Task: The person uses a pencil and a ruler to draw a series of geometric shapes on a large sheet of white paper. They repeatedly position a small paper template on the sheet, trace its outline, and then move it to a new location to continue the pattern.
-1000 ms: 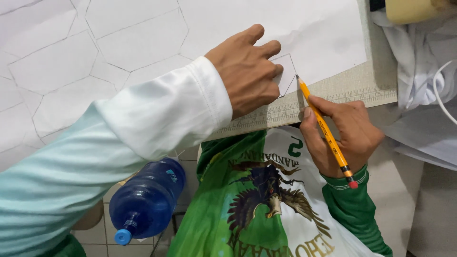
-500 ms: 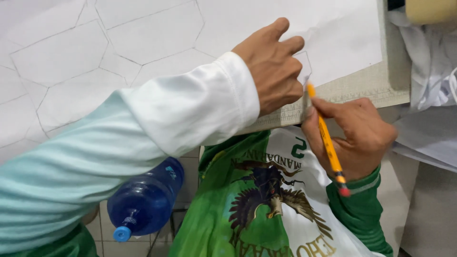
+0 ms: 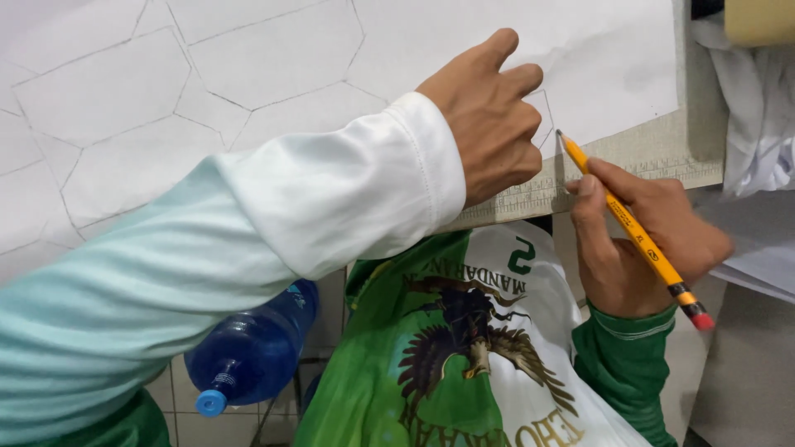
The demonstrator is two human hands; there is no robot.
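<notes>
Much of the work surface is lying hidden under the left forearm, whose pale sleeve [image 3: 248, 240] is crossing the frame from the lower left and covering the near part of the white paper sheet [image 3: 273, 58]; the pencilled outlines on that sheet are running off the top and left edges, so their full shapes are not showing. The left hand [image 3: 489, 116] is resting knuckles-up on the paper, fingers curled loosely with the fingertips pressing down and gripping nothing; whatever is lying directly under its palm is not visible. Along the table's near edge a measuring strip [image 3: 654, 170] is peeking out, partly covered by the left hand and cut by the right thumb, its marks too fine to make out. The right hand [image 3: 642, 236] is grasping a yellow pencil [image 3: 633, 228] between thumb and fingers, clenched around the upper half of the shaft. The pencil is sitting just right of the left hand, its long axis slanting from upper left to lower right: the sharpened tip is pointing up and left, meeting the paper's lower edge, while the red eraser end is sticking out past the hand toward the lower right. Below the table edge a blue plastic bottle [image 3: 252, 352] is lying partly behind the sleeve, beside a green and white shirt [image 3: 464, 356].
</notes>
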